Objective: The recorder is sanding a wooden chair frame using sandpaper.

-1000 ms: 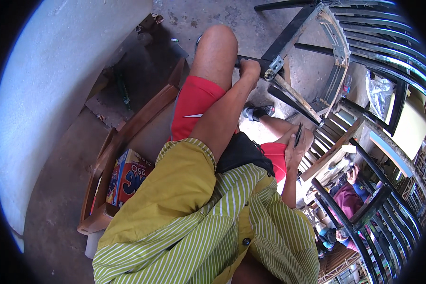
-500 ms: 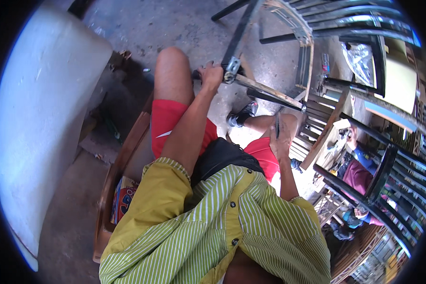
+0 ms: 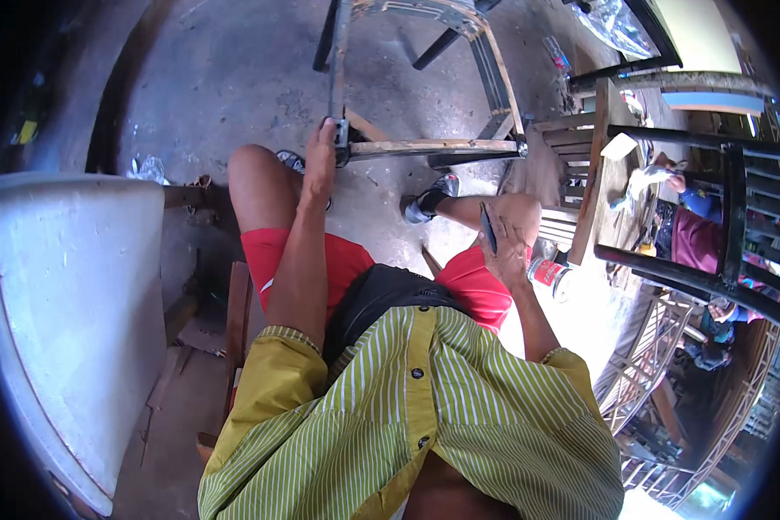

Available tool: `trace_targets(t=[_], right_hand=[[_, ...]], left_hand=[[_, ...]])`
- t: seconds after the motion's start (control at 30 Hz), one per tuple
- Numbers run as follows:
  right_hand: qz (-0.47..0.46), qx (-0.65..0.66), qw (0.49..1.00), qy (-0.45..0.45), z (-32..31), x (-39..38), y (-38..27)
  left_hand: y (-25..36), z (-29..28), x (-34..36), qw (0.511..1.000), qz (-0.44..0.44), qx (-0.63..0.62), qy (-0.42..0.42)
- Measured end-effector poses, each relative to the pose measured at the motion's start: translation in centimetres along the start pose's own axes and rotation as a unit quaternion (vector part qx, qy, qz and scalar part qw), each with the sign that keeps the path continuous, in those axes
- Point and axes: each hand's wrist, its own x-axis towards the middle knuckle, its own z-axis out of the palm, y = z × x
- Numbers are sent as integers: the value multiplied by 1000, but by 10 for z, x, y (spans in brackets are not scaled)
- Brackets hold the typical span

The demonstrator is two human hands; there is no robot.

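In front of me stands a chair frame (image 3: pixel 433 146) with an open seat, worn bare-wood rails and dark legs. My left hand (image 3: pixel 321 160) is closed around its near left corner, close to a metal bracket (image 3: pixel 341 134). Over my right thigh, my right hand (image 3: pixel 509 256) grips a slim, dark, flat piece (image 3: pixel 487 227) between thumb and fingers. What kind of piece it is I cannot make out. The right hand is apart from the frame.
A large whitish panel (image 3: pixel 78 321) stands at my left. A red-labelled can (image 3: pixel 548 273) sits beside my right knee. Wooden slats and a plank (image 3: pixel 594 173) lie to the right, with a black slatted chair (image 3: pixel 728 225) beyond. Another person's maroon clothing (image 3: pixel 698 238) shows behind it.
The chair frame has swung left and sits squarer to me; its slatted back has left the view. My left hand moved left with it. The red-labelled can now shows by my knee.
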Motion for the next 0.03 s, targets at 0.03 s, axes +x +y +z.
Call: trace_targets(t=[0.03], right_hand=[[2,8,1000,8,1,-3,2]], left_hand=[[-6,-7,8,1000,-19,3,-21]])
